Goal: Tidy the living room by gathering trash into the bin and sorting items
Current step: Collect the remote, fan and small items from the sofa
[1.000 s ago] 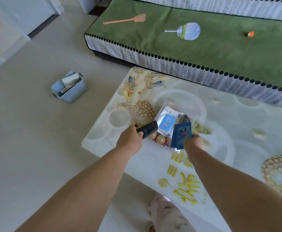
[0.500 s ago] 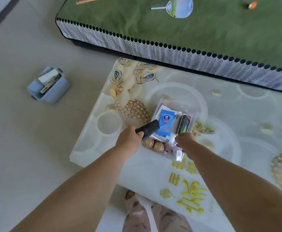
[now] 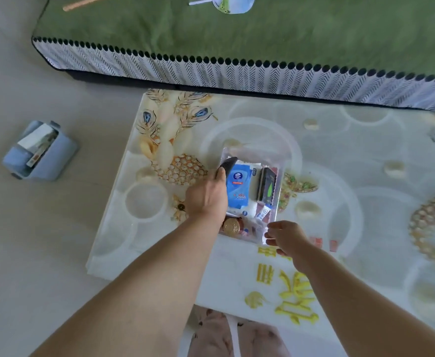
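Left hand [image 3: 207, 197]: I am gripping a black remote [image 3: 228, 163], with my fingers [image 3: 221, 174] curled round its near end. Its far end is pointing away from me and is hanging over the far left corner of a clear box [image 3: 252, 153].

Right hand [image 3: 286, 237]: I am reaching to the near right corner of the clear box. These fingers [image 3: 271, 238] are loosely curled at that corner, and I cannot tell whether they are pinching the rim or only touching it.

The clear box is sitting on the patterned worktop [image 3: 340, 176], towards its left part. Inside it a blue wipes pack [image 3: 238, 185] is lying flat, just right of my left hand. A dark flat packet [image 3: 267, 185] is standing on edge beside the wipes pack, along the right wall. A small red-and-white tube [image 3: 261, 213] is lying near the packet's near end. A gold foil ball [image 3: 231, 226] is lying in the near left corner, partly under my left wrist.

A blue bin [image 3: 61, 161] is standing on the floor [image 3: 56, 240], well apart from the worktop on its left, with paper and card showing inside it.

Beyond the worktop a sofa [image 3: 262, 42] is carrying a green cover. A hand fan [image 3: 230, 3] and a wooden stick [image 3: 87, 1] are lying on it.
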`<state>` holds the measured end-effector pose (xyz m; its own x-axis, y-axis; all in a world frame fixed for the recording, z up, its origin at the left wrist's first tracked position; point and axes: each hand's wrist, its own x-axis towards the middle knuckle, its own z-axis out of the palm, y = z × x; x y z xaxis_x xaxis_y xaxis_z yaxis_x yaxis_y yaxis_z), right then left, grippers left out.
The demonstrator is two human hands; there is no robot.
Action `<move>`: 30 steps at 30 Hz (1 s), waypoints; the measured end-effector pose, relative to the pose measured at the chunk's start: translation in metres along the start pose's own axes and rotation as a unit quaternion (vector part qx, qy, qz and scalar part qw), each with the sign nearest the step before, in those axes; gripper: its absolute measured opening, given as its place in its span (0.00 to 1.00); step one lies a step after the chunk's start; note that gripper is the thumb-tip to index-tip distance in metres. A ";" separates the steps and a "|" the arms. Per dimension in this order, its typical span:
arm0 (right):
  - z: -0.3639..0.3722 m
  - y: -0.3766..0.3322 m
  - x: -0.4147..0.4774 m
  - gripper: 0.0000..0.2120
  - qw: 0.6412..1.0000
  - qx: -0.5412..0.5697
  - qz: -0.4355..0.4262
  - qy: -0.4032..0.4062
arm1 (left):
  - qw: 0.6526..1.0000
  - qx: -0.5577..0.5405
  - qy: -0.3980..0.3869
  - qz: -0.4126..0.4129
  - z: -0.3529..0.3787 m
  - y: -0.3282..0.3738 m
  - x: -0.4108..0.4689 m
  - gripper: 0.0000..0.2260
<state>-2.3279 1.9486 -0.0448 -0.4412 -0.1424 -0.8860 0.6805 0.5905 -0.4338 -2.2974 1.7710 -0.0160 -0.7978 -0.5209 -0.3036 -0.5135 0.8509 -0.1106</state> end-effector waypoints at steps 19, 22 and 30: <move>0.010 -0.017 -0.013 0.10 0.998 -0.052 -0.045 0.008 | 0.987 -0.092 -0.132 -0.003 0.011 -0.031 -0.050 0.11; 0.016 -0.025 -0.026 0.11 0.996 -0.058 -0.062 0.019 | 0.981 -0.112 -0.156 0.000 -0.009 -0.044 -0.061 0.08; 0.024 -0.044 -0.048 0.11 0.979 -0.161 -0.096 0.083 | 0.963 -0.208 -0.170 0.027 -0.062 -0.069 -0.088 0.10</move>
<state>-2.3223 1.9103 0.0124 -0.6502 -0.1597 -0.7428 0.3684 0.7888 -0.4920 -2.2113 1.7542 0.0772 -0.7137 -0.3635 -0.5988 -0.6126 0.7384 0.2819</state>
